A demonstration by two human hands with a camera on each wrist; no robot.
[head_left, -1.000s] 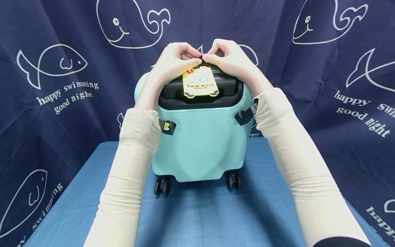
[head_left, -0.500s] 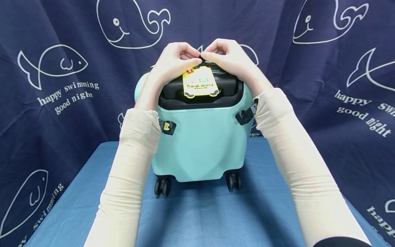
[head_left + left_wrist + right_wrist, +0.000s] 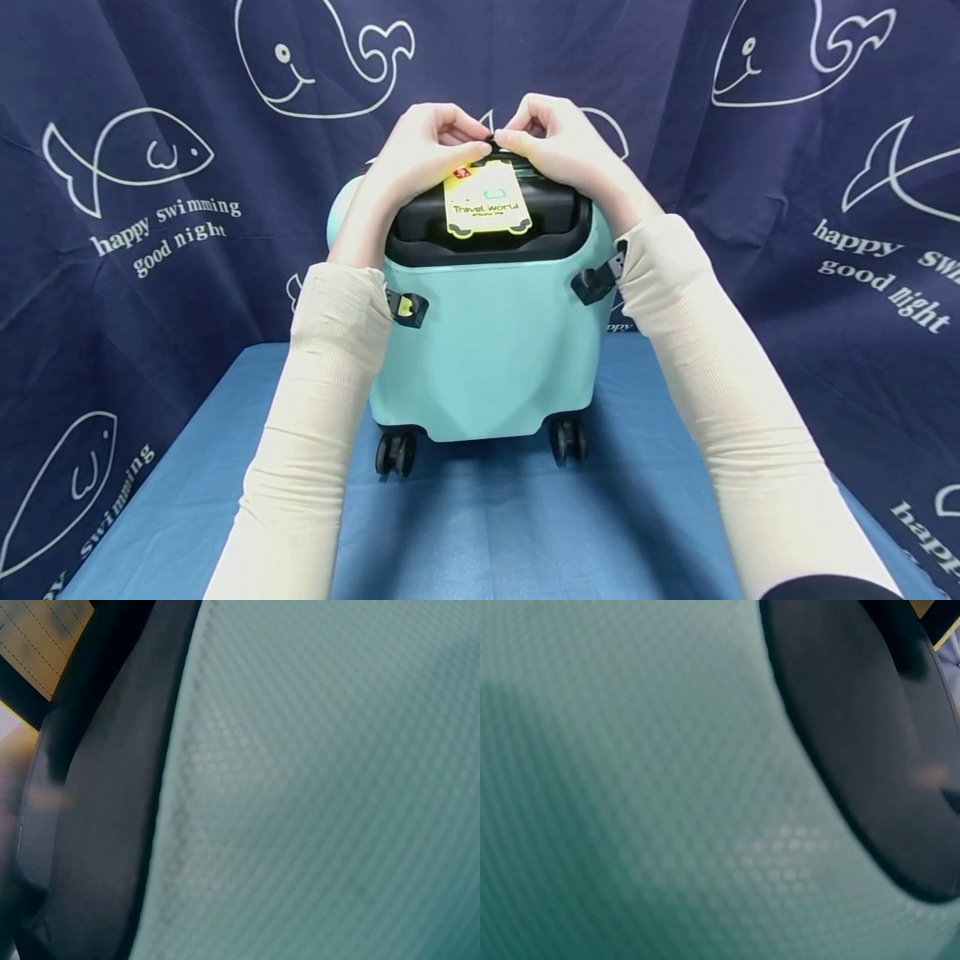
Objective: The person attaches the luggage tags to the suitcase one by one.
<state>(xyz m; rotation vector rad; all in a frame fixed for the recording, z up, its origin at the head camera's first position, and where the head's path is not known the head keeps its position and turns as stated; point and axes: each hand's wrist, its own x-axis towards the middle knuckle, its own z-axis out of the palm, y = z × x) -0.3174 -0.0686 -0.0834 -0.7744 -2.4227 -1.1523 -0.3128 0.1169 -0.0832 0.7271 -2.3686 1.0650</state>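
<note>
A mint-green suitcase (image 3: pixel 487 350) stands upright on its wheels, with a black recessed panel (image 3: pixel 555 247) at its top. From the top hangs a yellow luggage tag (image 3: pixel 487 204) printed "Travel World". My left hand (image 3: pixel 423 146) pinches the tag's thin black strap (image 3: pixel 491 143) between thumb and fingers. On the other side my right hand (image 3: pixel 558 137) pinches the same strap, its fingertips close to the left ones. The hands partly hide the strap and the suitcase top. In the left wrist view, textured green shell (image 3: pixel 322 780) fills most of the picture, as does the shell (image 3: pixel 630 787) in the right wrist view.
The suitcase is on a table with a blue cloth (image 3: pixel 480 533). Behind and beside it hangs a dark blue curtain (image 3: pixel 187 50) with white whale and fish drawings. Black wheels (image 3: pixel 395 452) show at the suitcase's base. Black wrist mounts (image 3: pixel 595 282) sit in front of the shell.
My right thumb and fingertips shift slightly at the strap, moving left and then back right. The left hand, tag and suitcase stay in place.
</note>
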